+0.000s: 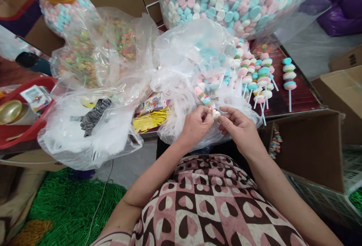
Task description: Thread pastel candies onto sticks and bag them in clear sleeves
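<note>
A marshmallow skewer (204, 98) in pink, blue, green and white lies slanted in front of me over clear plastic bags. My left hand (199, 123) pinches its near end, thumb and fingers pressed together beside a whitish lump. On the other side of that lump, my right hand (237, 125) has its fingers curled and its thumb close against it. Whatever sits between the right fingertips is too small to make out. Yellow twist ties (151, 121) lie in a bunch left of my hands. More marshmallow skewers (258, 76) on white sticks are piled to the right.
A big bag of marshmallows (223, 5) stands at the back, with gummy candy bags (93, 50) to the left. One skewer (289, 74) lies apart on the dark red table (304, 91). An open cardboard box (308, 148) holds several skewers at right. A red basket (48, 84) sits far left.
</note>
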A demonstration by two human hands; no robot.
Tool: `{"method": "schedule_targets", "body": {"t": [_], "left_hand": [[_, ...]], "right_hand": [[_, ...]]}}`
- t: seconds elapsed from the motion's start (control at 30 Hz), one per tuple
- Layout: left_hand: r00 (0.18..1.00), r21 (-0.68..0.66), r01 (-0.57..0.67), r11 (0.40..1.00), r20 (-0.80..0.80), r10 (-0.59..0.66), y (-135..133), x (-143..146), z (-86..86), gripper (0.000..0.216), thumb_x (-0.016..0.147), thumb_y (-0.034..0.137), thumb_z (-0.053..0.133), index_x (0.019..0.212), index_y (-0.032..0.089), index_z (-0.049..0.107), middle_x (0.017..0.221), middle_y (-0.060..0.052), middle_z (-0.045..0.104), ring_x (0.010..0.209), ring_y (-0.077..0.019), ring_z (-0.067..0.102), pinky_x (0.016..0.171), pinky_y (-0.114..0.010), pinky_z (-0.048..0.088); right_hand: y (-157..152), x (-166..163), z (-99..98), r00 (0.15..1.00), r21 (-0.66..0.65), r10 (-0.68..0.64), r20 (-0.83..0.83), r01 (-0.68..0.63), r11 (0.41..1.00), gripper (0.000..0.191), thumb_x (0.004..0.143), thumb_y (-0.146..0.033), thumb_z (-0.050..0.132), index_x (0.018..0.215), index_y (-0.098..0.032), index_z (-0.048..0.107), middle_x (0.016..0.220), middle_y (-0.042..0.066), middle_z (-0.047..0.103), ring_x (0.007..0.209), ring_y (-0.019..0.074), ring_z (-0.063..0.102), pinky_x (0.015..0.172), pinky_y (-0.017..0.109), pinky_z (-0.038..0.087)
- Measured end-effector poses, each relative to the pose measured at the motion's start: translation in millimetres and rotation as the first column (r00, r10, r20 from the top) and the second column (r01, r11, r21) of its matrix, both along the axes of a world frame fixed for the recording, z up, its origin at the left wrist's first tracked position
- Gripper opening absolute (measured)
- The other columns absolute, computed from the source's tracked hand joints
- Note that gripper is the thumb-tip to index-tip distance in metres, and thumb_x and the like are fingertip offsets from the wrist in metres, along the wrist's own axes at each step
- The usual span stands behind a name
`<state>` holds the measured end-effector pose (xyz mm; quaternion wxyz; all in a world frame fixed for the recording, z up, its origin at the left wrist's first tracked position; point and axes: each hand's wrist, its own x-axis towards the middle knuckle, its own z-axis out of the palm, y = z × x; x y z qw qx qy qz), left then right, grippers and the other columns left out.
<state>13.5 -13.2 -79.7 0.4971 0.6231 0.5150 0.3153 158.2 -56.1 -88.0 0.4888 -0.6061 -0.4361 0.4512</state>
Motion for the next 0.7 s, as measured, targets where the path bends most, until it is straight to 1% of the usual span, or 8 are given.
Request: {"method": "schedule_targets", "body": {"t": [0.1, 0.2, 0.27, 0.37, 0.47, 0.57, 0.63, 0.7], "left_hand": [[0.992, -0.140, -0.007, 0.990, 0.127, 0.025, -1.2, -0.8, 4.6, 0.004, 0.079, 0.023, 0.050, 0.080, 0.020, 0.053, 0.058, 0.006, 0.056, 0.050, -0.0088, 0.052, 0.050, -0.021, 0.040], [0.981, -0.172, 0.004, 0.985, 0.191, 0.029, -3.6, -3.2, 13.5, 0.003, 0.078, 0.021, 0.050, 0.078, 0.020, 0.052, 0.056, 0.005, 0.056, 0.050, -0.0089, 0.052, 0.049, -0.020, 0.040], [0.988, -0.114, 0.005, 0.994, 0.155, 0.013, -5.7, -5.0, 18.0, 0.005, 0.080, 0.023, 0.051, 0.078, 0.020, 0.052, 0.057, 0.005, 0.055, 0.052, -0.0088, 0.050, 0.051, -0.021, 0.039], [1.000, 0.035, 0.018, 0.999, 0.023, -0.019, -9.0, -6.2, 19.5, 0.006, 0.081, 0.025, 0.052, 0.078, 0.019, 0.053, 0.061, 0.005, 0.055, 0.056, -0.0087, 0.049, 0.055, -0.022, 0.038], [0.997, 0.160, 0.045, 0.986, -0.069, -0.035, -11.5, -5.5, 16.4, 0.004, 0.081, 0.022, 0.052, 0.078, 0.019, 0.053, 0.065, 0.004, 0.055, 0.057, -0.0087, 0.047, 0.056, -0.023, 0.037], [0.991, 0.269, 0.074, 0.960, -0.130, -0.040, -13.1, -4.3, 12.2, 0.003, 0.081, 0.019, 0.051, 0.079, 0.019, 0.053, 0.067, 0.003, 0.057, 0.057, -0.0086, 0.046, 0.057, -0.023, 0.036], [0.988, 0.312, 0.089, 0.946, -0.148, -0.044, -13.7, -3.6, 10.1, 0.004, 0.079, 0.016, 0.051, 0.077, 0.019, 0.053, 0.069, 0.002, 0.058, 0.058, -0.0085, 0.047, 0.058, -0.024, 0.036], [0.992, 0.278, 0.076, 0.958, -0.120, -0.044, -13.7, -3.2, 9.5, 0.003, 0.077, 0.017, 0.052, 0.076, 0.019, 0.054, 0.069, 0.002, 0.059, 0.059, -0.0085, 0.049, 0.059, -0.023, 0.037]], "right_hand": [[-0.5, 4.0, 1.4, 0.987, -0.048, 0.012, -0.162, -0.020, 0.999, 0.039, 0.079, -0.042, 0.072, 0.110, -0.020, 0.068, 0.069, -0.001, 0.061, 0.056, 0.0123, 0.054, 0.050, 0.025, 0.047], [0.3, 5.7, 2.6, 0.982, 0.005, 0.065, -0.175, -0.065, 0.998, 0.039, 0.076, -0.039, 0.075, 0.112, -0.024, 0.070, 0.083, 0.000, 0.068, 0.062, 0.0119, 0.057, 0.056, 0.025, 0.049], [0.9, 5.6, 3.0, 0.980, 0.021, 0.095, -0.176, -0.092, 0.995, 0.038, 0.076, -0.037, 0.076, 0.112, -0.025, 0.071, 0.088, 0.000, 0.069, 0.064, 0.0119, 0.059, 0.062, 0.027, 0.051], [1.5, 3.6, 1.8, 0.976, 0.032, 0.083, -0.200, -0.079, 0.996, 0.034, 0.075, -0.037, 0.077, 0.108, -0.026, 0.073, 0.087, -0.001, 0.071, 0.069, 0.0137, 0.062, 0.069, 0.029, 0.054], [1.6, 0.2, -0.5, 0.980, 0.050, 0.078, -0.183, -0.070, 0.996, 0.034, 0.074, -0.037, 0.077, 0.106, -0.025, 0.073, 0.088, 0.000, 0.072, 0.077, 0.0169, 0.065, 0.075, 0.032, 0.055], [2.9, -4.2, -1.5, 0.985, 0.044, 0.072, -0.154, -0.066, 0.997, 0.030, 0.075, -0.037, 0.075, 0.102, -0.023, 0.074, 0.089, 0.002, 0.074, 0.080, 0.0184, 0.066, 0.075, 0.033, 0.056], [4.4, -6.8, -1.2, 0.990, 0.021, 0.034, -0.134, -0.031, 0.999, 0.024, 0.075, -0.036, 0.074, 0.094, -0.022, 0.075, 0.086, 0.002, 0.074, 0.077, 0.0175, 0.066, 0.073, 0.031, 0.055], [5.6, -8.2, -0.7, 0.994, -0.006, -0.001, -0.112, 0.001, 1.000, 0.019, 0.075, -0.035, 0.074, 0.088, -0.021, 0.074, 0.079, 0.001, 0.072, 0.069, 0.0153, 0.063, 0.067, 0.029, 0.053]]}}
